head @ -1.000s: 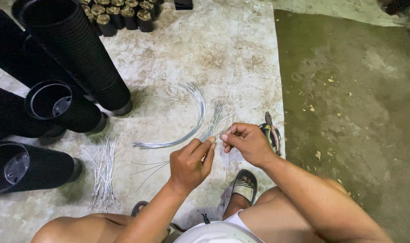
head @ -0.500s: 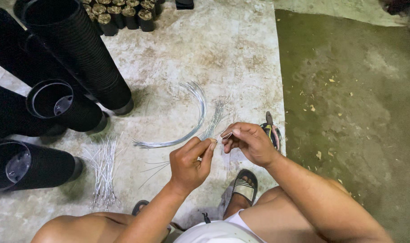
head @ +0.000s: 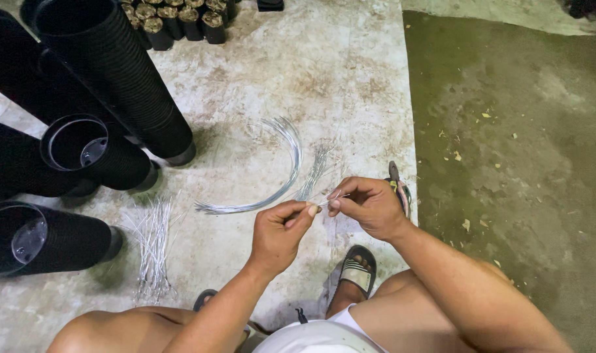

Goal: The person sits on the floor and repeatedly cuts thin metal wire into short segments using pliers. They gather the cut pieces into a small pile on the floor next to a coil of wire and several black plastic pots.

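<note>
My left hand [head: 280, 233] and my right hand [head: 368, 205] meet over the concrete floor, both pinching one short piece of thin silver wire [head: 325, 202] between thumb and fingertips. Just beyond my hands lies a curved bundle of long wires [head: 281, 173] and a small bunch of straight cut wires [head: 313, 171]. A pair of pliers [head: 399, 189] with pink and dark handles lies on the floor partly behind my right hand.
Stacks of black plastic pots [head: 108, 72] lie on their sides at the left. A pile of short cut wires [head: 153, 242] lies near my left knee. Small filled black pots [head: 174, 19] stand at the top. My sandalled foot [head: 355, 269] rests below my hands.
My hands have shifted slightly on the short wire, fingertips drawn closer together. Nothing else on the floor has moved.
</note>
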